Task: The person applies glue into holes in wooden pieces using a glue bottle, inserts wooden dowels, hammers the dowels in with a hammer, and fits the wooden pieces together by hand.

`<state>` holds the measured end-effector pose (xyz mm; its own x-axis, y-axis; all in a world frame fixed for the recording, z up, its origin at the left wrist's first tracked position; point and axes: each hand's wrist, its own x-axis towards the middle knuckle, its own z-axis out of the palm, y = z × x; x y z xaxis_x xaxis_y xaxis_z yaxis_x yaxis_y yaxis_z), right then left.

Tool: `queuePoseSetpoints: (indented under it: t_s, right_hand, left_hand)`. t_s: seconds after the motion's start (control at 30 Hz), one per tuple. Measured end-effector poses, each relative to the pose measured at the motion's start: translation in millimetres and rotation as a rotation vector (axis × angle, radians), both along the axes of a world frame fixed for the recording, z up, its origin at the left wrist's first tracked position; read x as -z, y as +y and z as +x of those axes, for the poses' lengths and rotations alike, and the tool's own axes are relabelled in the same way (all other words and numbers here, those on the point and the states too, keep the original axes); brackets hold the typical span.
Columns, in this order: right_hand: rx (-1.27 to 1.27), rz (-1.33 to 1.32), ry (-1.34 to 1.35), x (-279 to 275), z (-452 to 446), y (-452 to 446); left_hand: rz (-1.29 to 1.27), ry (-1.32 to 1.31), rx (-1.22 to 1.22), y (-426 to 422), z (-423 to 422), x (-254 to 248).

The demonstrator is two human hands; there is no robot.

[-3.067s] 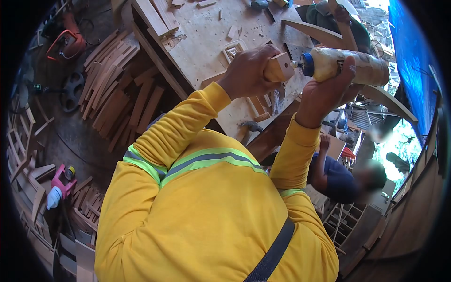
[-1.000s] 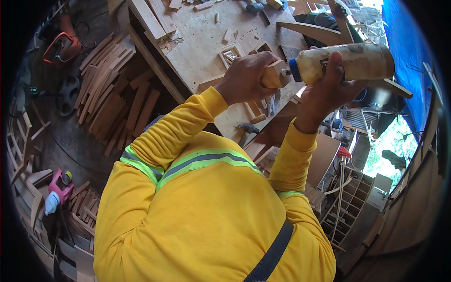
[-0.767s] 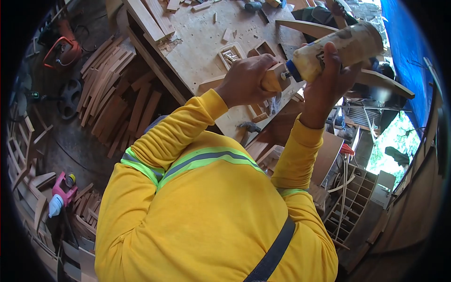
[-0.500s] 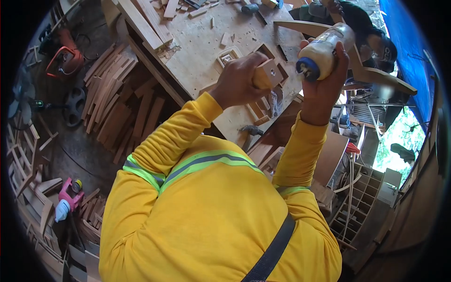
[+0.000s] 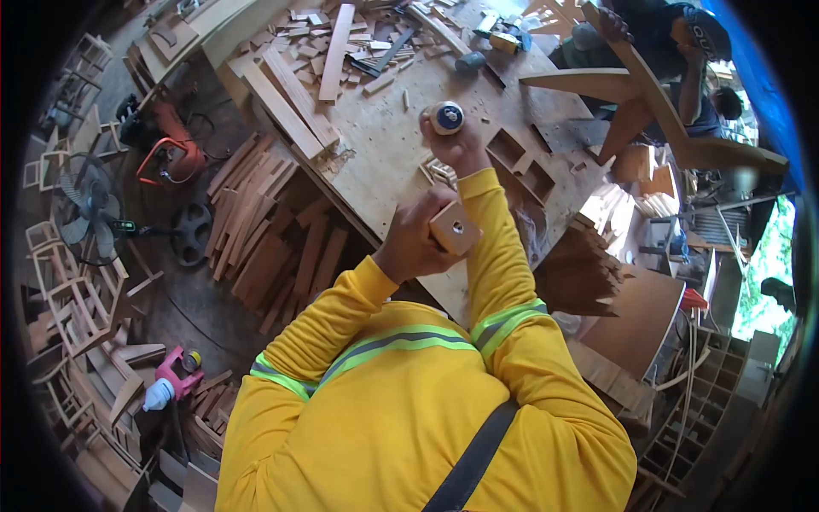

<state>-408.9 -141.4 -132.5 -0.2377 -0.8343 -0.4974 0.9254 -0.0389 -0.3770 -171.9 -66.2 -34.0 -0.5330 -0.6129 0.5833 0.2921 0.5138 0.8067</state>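
Left hand (image 5: 409, 237) grips wood block (image 5: 447, 235), drilled end showing, no dowel seated; can't tell if hole has glue. Right hand (image 5: 465, 155) holds glue bottle (image 5: 446, 119) over surface (image 5: 375, 175), apart from block.

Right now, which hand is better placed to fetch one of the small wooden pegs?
Likely the right hand, once it frees itself of the bottle: it is out over the bench, beside the pegs. The left hand is nearer the body, gripping the drilled block.
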Motion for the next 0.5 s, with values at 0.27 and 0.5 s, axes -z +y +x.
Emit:
queuePoseSetpoints:
  t_s: [0.27,0.5]
  right_hand:
    - [-0.169,0.127,-0.703,98.7,-12.3,-73.6]
    - [-0.216,0.191,-0.776,97.1,-21.7,-76.8]
  left_hand:
    - [0.083,-0.072,0.029,1.1,6.6,-1.3]
    - [0.108,-0.088,0.048,-0.2,7.6,-4.8]
